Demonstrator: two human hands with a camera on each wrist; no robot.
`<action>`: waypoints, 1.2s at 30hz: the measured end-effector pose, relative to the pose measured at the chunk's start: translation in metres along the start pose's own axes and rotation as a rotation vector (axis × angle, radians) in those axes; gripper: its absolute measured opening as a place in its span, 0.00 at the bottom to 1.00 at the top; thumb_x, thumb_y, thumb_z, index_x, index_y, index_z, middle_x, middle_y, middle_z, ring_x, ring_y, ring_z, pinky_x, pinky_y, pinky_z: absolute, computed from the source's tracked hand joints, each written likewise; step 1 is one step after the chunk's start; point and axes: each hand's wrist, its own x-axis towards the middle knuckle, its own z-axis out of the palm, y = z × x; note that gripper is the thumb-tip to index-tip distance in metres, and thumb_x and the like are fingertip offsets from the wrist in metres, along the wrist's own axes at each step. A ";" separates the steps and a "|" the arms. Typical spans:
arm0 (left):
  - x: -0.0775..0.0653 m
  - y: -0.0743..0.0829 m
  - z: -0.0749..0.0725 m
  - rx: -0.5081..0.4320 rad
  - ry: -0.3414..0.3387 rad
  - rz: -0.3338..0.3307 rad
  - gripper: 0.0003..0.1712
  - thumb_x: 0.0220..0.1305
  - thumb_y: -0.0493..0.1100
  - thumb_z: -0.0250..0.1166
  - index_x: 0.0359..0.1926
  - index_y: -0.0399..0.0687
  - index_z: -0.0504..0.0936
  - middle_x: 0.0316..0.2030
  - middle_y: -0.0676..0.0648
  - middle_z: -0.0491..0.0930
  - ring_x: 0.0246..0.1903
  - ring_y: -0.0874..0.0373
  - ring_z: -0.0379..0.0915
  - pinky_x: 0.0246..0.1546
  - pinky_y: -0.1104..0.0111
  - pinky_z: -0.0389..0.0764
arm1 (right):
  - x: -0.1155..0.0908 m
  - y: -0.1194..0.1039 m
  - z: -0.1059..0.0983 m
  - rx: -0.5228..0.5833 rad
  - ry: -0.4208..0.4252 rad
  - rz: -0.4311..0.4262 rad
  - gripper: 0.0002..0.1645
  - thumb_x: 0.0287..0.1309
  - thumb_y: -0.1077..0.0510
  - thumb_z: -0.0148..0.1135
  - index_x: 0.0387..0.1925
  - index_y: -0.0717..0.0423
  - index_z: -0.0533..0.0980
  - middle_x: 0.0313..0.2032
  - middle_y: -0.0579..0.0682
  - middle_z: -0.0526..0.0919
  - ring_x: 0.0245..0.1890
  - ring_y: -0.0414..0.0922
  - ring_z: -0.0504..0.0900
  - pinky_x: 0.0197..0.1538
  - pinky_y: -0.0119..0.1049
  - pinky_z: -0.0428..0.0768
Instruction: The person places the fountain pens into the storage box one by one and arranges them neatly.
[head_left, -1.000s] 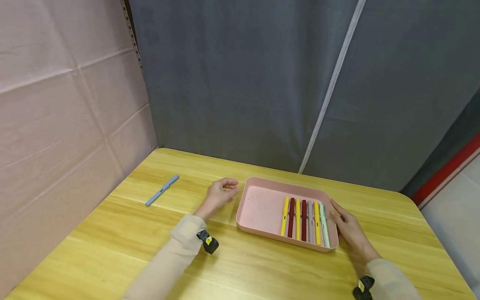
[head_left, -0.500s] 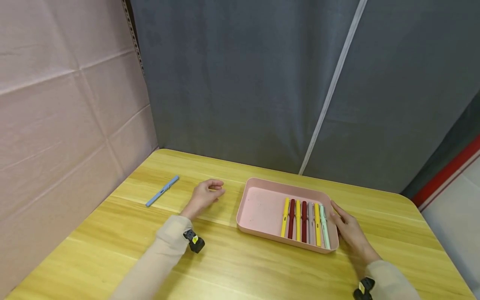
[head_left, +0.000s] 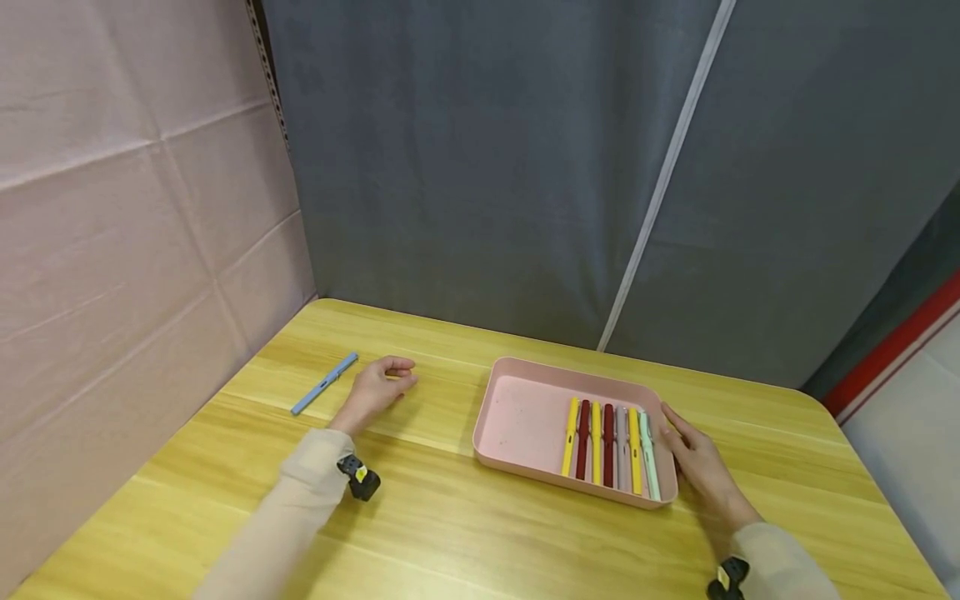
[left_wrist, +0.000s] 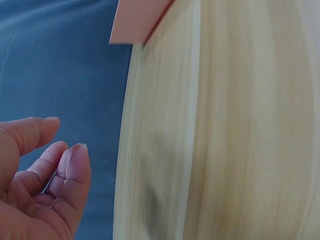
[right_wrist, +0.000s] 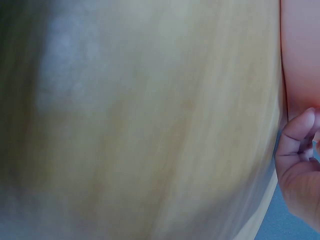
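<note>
My left hand is above the table with its fingers loosely bent and nothing between them. Just left of it lies a light blue pen, set at a slant. In the left wrist view, a gap shows between the thumb and fingers of this left hand. My right hand holds the right side of a pink tray; the right wrist view shows bent fingers against the tray's wall. Several pens in yellow, dark red, grey and mint lie side by side at the tray's right end.
The wooden table runs back to a dark grey curtain. A pinkish cloth wall borders the left side. At the far right stands a white panel with a red edge.
My left hand has moved left, away from the tray and closer to the blue pen. The right hand, tray and pens have stayed in place.
</note>
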 end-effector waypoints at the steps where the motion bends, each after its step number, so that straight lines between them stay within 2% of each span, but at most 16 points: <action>1: 0.000 -0.001 -0.003 0.004 -0.001 0.000 0.21 0.64 0.40 0.61 0.55 0.34 0.74 0.46 0.38 0.76 0.40 0.53 0.76 0.38 0.66 0.81 | 0.000 0.000 0.000 -0.001 0.001 0.000 0.37 0.72 0.44 0.37 0.73 0.57 0.43 0.69 0.72 0.46 0.68 0.67 0.47 0.66 0.62 0.52; 12: 0.002 -0.014 -0.032 0.063 0.028 0.005 0.21 0.64 0.38 0.60 0.56 0.31 0.73 0.48 0.35 0.75 0.43 0.50 0.75 0.39 0.66 0.80 | -0.002 0.002 -0.001 0.006 0.010 -0.009 0.37 0.72 0.44 0.38 0.72 0.57 0.44 0.68 0.72 0.48 0.68 0.66 0.49 0.66 0.61 0.53; 15: 0.002 -0.016 -0.040 0.082 0.038 -0.011 0.22 0.64 0.38 0.60 0.57 0.33 0.72 0.49 0.35 0.74 0.44 0.49 0.75 0.40 0.65 0.80 | -0.003 0.002 -0.002 -0.006 0.012 -0.001 0.37 0.72 0.44 0.37 0.73 0.56 0.43 0.68 0.72 0.48 0.68 0.65 0.50 0.66 0.60 0.54; 22: 0.001 -0.023 -0.059 0.151 0.058 -0.018 0.22 0.65 0.38 0.59 0.58 0.32 0.72 0.51 0.33 0.74 0.47 0.46 0.73 0.37 0.72 0.76 | -0.004 0.002 -0.004 -0.026 0.018 -0.008 0.36 0.72 0.44 0.37 0.72 0.57 0.44 0.68 0.72 0.48 0.67 0.66 0.51 0.65 0.60 0.56; 28: 0.000 -0.028 -0.073 0.193 0.068 -0.021 0.23 0.64 0.40 0.60 0.58 0.32 0.72 0.52 0.33 0.74 0.50 0.43 0.71 0.37 0.72 0.73 | -0.005 0.002 -0.005 -0.023 0.013 -0.011 0.37 0.72 0.45 0.38 0.72 0.58 0.44 0.68 0.72 0.47 0.68 0.68 0.48 0.65 0.62 0.53; 32: 0.000 -0.032 -0.080 0.216 0.082 -0.026 0.24 0.64 0.40 0.60 0.58 0.32 0.71 0.53 0.32 0.74 0.50 0.42 0.71 0.40 0.69 0.73 | -0.005 0.002 -0.005 -0.027 0.015 -0.011 0.37 0.72 0.45 0.38 0.72 0.59 0.44 0.68 0.72 0.48 0.67 0.68 0.48 0.65 0.62 0.53; 36: 0.002 -0.037 -0.087 0.233 0.088 -0.030 0.25 0.64 0.40 0.59 0.59 0.32 0.71 0.54 0.31 0.72 0.52 0.39 0.70 0.47 0.60 0.74 | -0.006 0.002 -0.005 -0.028 0.017 -0.007 0.37 0.72 0.45 0.38 0.72 0.58 0.44 0.68 0.73 0.48 0.67 0.67 0.50 0.65 0.61 0.55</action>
